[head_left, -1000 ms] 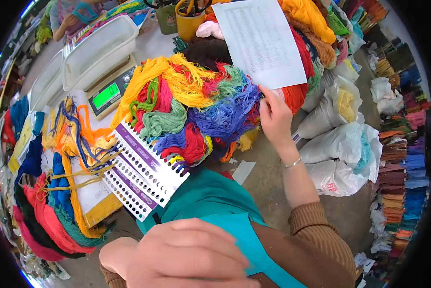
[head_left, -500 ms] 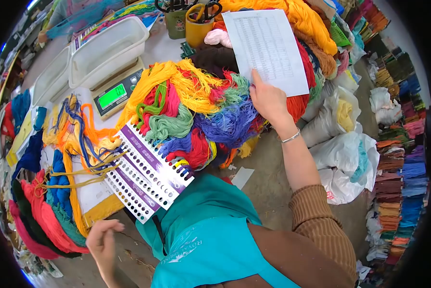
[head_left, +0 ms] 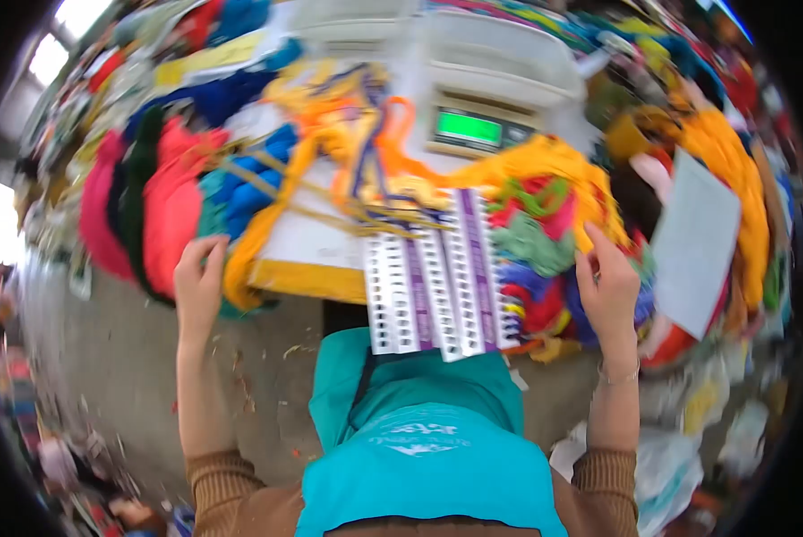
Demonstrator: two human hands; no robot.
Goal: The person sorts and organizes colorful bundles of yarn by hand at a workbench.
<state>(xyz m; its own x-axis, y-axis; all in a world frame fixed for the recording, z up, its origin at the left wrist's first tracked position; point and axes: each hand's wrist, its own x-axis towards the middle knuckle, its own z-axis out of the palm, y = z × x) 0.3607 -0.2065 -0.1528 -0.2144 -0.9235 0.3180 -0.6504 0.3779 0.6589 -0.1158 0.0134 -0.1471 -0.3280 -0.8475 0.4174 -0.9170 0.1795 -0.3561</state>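
Note:
My left hand [head_left: 199,279] is at the table's left front, its fingers loosely curled and apart, overlapping a coral yarn hank [head_left: 173,201] and close to a teal one [head_left: 213,190]. On the other side my right hand [head_left: 609,285] is over a mixed heap of yarn [head_left: 536,246], thumb and forefinger apart with nothing visible between them. Between my hands lie white-and-purple cards [head_left: 437,295] with rows of punched holes, jutting over the table edge. Tan strands [head_left: 330,215] run across to their top. A printed sheet [head_left: 699,242] rests on yarn right of my right hand.
A scale [head_left: 469,128] with a lit green display stands behind the yarn, near a white plastic tub [head_left: 500,55]. Orange yarn [head_left: 728,188] is piled at the right. White plastic bags [head_left: 661,474] sit on the floor there. My teal apron [head_left: 428,447] is below the cards.
My right hand has left the printed sheet and come back over the yarn heap. My left hand has risen to the hanks. The view has swung left and is blurred.

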